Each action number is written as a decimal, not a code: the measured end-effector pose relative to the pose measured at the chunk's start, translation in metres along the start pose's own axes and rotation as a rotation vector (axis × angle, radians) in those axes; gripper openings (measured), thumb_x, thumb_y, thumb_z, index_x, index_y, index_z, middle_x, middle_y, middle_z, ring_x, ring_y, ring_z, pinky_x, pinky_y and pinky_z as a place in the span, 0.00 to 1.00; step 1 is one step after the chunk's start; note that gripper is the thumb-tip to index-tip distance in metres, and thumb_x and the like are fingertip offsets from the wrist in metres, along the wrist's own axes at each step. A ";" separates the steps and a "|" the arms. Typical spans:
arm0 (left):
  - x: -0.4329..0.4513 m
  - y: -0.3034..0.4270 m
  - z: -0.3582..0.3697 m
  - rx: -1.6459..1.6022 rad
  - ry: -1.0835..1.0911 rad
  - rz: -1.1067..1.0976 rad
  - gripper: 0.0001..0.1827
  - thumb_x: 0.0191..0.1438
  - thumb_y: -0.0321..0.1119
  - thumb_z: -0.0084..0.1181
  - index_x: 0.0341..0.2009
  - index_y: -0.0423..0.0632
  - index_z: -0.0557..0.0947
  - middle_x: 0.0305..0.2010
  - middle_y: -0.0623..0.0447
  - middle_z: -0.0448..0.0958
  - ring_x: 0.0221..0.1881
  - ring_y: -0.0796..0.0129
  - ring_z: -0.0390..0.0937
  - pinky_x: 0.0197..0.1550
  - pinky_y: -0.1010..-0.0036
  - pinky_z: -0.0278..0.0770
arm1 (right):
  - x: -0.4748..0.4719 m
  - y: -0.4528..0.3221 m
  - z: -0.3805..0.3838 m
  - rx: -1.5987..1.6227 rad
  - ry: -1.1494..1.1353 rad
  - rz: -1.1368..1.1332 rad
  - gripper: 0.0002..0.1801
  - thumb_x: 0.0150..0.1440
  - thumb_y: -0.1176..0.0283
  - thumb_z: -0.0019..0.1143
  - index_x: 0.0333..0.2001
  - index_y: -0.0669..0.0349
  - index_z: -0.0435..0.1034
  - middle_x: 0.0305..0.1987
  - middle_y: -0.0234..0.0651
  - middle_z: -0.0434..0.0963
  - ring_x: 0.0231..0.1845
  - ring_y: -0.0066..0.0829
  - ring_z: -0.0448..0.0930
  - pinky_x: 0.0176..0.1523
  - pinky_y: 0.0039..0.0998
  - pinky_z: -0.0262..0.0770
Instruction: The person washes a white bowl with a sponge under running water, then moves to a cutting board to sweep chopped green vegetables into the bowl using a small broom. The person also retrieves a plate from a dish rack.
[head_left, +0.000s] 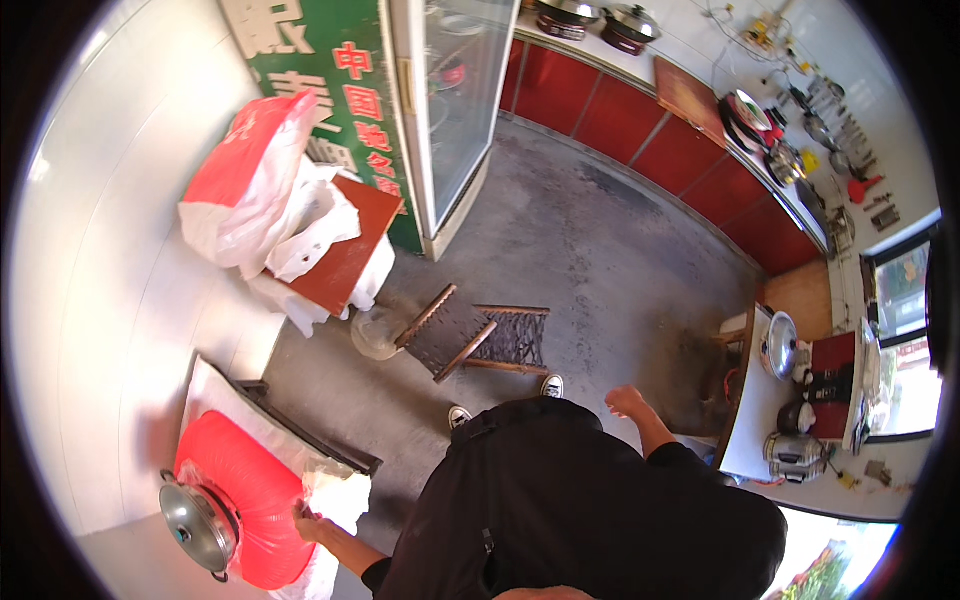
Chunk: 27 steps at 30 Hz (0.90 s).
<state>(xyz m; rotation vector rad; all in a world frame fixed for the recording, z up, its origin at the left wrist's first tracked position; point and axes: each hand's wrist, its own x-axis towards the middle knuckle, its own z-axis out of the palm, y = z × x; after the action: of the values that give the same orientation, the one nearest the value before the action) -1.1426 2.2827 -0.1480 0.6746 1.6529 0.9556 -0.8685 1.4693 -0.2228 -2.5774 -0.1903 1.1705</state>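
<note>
My left hand is at the edge of a bulging red plastic bag, its fingers bent. Whether it grips the bag or only touches it cannot be made out. A crumpled white plastic bag lies just beyond that hand. Beside the red bag is a metal pan with a lid. My right hand hangs over the floor on my other side, fingers curled in, with nothing visible in it. In front of my shoes stands a folding stool with wooden bars and dark woven webbing.
A glass-door refrigerator stands ahead, near a brown-topped box bearing plastic bags. A red-fronted counter curves along the far wall, holding cookers and a cutting board. To the right, a table carries a metal basin.
</note>
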 end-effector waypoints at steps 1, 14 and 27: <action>-0.011 0.004 0.002 0.016 -0.018 0.073 0.14 0.56 0.44 0.60 0.37 0.46 0.87 0.36 0.59 0.84 0.32 0.77 0.75 0.30 0.76 0.60 | -0.006 0.003 0.000 0.025 0.066 -0.021 0.04 0.47 0.70 0.59 0.27 0.57 0.77 0.28 0.33 0.79 0.30 0.31 0.82 0.31 0.35 0.79; -0.285 0.010 0.081 0.059 -0.366 0.231 0.18 0.59 0.43 0.60 0.43 0.39 0.84 0.41 0.53 0.83 0.45 0.71 0.79 0.50 0.75 0.67 | -0.031 0.135 -0.011 0.358 0.161 0.063 0.11 0.53 0.64 0.55 0.29 0.58 0.78 0.23 0.32 0.79 0.23 0.23 0.80 0.26 0.29 0.78; -0.614 -0.072 0.254 0.136 -1.193 0.022 0.20 0.60 0.38 0.56 0.52 0.37 0.76 0.55 0.45 0.77 0.58 0.55 0.74 0.61 0.61 0.68 | -0.124 0.278 -0.054 0.937 0.436 0.523 0.09 0.53 0.68 0.55 0.29 0.61 0.77 0.21 0.30 0.78 0.23 0.24 0.80 0.26 0.28 0.75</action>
<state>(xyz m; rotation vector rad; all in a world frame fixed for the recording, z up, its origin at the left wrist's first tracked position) -0.7251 1.8089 0.0718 1.0690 0.6351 0.2843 -0.9108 1.1651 -0.1921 -1.9515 0.9407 0.5554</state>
